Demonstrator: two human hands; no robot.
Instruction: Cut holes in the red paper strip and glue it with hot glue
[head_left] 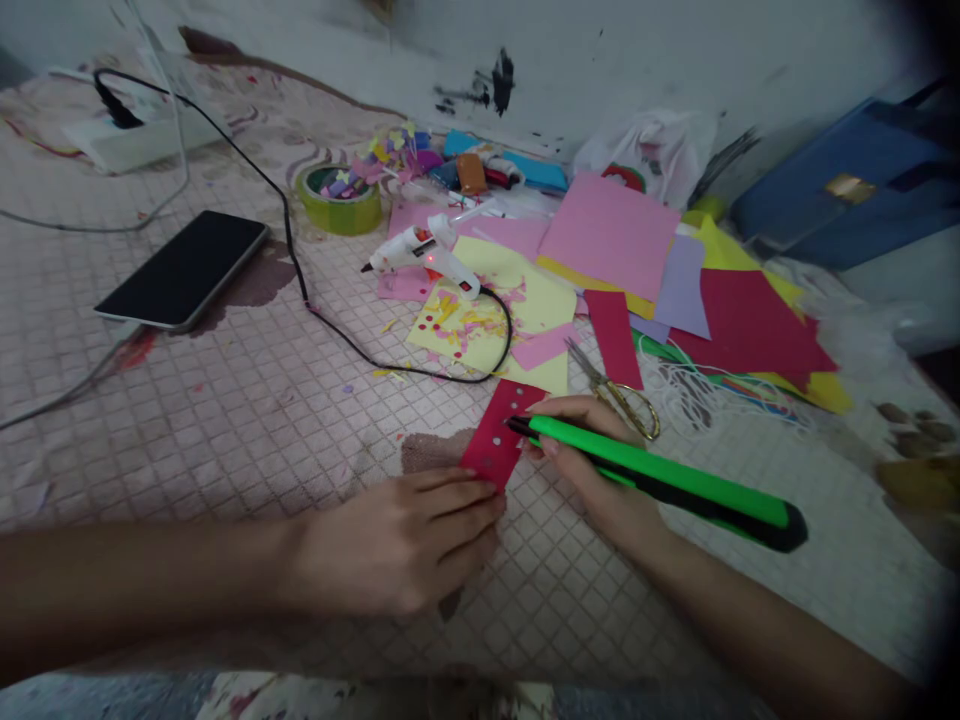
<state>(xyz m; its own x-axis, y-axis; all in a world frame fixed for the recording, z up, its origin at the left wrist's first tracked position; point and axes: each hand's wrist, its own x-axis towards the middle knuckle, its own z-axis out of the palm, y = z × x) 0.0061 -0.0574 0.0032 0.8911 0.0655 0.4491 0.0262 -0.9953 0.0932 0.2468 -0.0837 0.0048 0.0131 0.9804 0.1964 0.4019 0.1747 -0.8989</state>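
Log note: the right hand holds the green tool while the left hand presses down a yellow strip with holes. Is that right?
Not quite: the strip under the left hand is red, as the head view shows.

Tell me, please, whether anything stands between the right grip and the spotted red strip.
Only the green tool in the right grip, its dark tip over the spotted red strip; the left grip covers only the strip's near end.

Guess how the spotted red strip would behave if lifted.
The red strip would probably flop, as it looks thin and flat. It should be light, being narrow and papery. It may tear near its pale spots, which look like holes.
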